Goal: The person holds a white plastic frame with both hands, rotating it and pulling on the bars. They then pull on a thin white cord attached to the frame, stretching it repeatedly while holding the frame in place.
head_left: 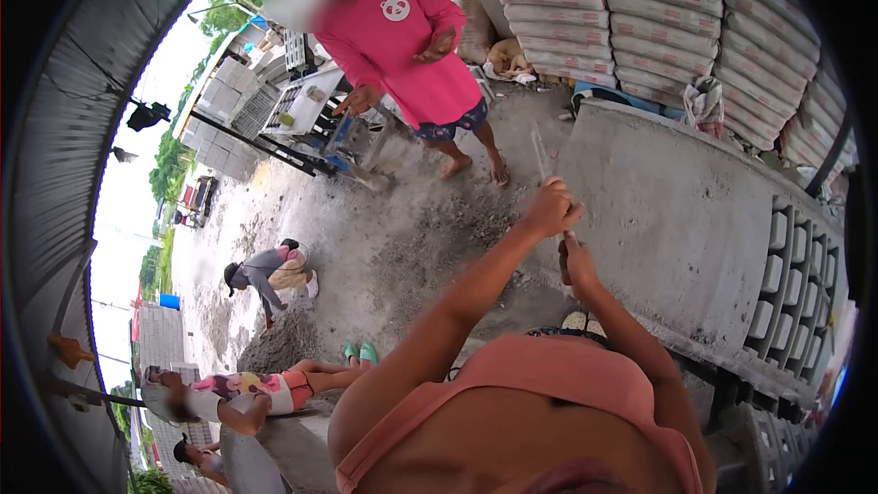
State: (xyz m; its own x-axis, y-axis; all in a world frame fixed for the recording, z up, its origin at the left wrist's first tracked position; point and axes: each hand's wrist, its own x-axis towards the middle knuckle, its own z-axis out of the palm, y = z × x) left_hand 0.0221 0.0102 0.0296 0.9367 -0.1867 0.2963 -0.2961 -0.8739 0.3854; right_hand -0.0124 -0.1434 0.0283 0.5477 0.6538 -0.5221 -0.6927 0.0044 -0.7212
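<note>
My left hand [551, 209] is closed, out in front of my body beside the worktable's edge. A thin, pale, blurred strip [541, 152] sticks out beyond its fingers; its exact kind does not show. Just below it and nearer my chest, my right hand [576, 265] is closed too, its thumb close to the left hand. Whatever the right hand grips is hidden by its fingers. To the right lies the dusty grey tabletop [663, 220], bearing a rack-like grid [794, 288] with pale blocks in its slots.
A person in a pink shirt [412, 46] stands ahead, hands apart. Another person [274, 270] bends over a grey heap [279, 340]; others sit at lower left. Stacked sacks [549, 5] line the back, with a tan dog [506, 57] before them. Grey gravel [439, 229] covers the ground.
</note>
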